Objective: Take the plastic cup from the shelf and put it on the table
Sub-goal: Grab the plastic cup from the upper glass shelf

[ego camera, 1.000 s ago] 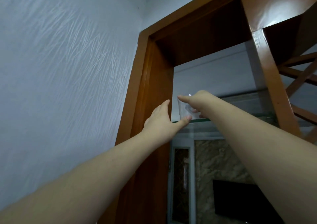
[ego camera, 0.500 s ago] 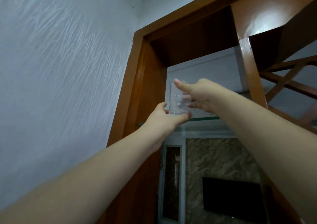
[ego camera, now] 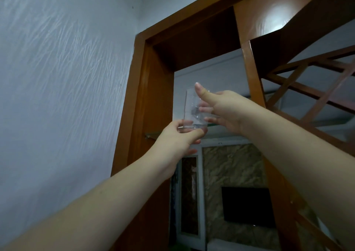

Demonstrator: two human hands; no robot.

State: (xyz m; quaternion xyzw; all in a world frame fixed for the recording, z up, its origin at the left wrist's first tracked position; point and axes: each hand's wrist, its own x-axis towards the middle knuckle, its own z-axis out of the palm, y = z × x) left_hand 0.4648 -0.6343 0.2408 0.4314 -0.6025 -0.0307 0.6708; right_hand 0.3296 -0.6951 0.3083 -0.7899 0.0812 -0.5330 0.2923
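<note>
A clear plastic cup (ego camera: 190, 106) is held upright in the air, just above and in front of a glass shelf (ego camera: 221, 126) set in a brown wooden frame. My right hand (ego camera: 221, 110) wraps its side, thumb up along the near wall and fingers showing through the plastic. My left hand (ego camera: 178, 141) cups the base from below, thumb and fingers closed around the bottom edge. The table is out of view.
The wooden shelf unit's left upright (ego camera: 149, 104) stands close beside my left hand. A middle post (ego camera: 251, 74) and a wooden lattice (ego camera: 315, 89) lie to the right. A textured white wall (ego camera: 63, 77) fills the left. Below, a dark screen (ego camera: 247, 206) shows through the opening.
My right hand has lifted the cup off the glass shelf and drawn it toward me. My left hand has come up under the cup and closed on its base.
</note>
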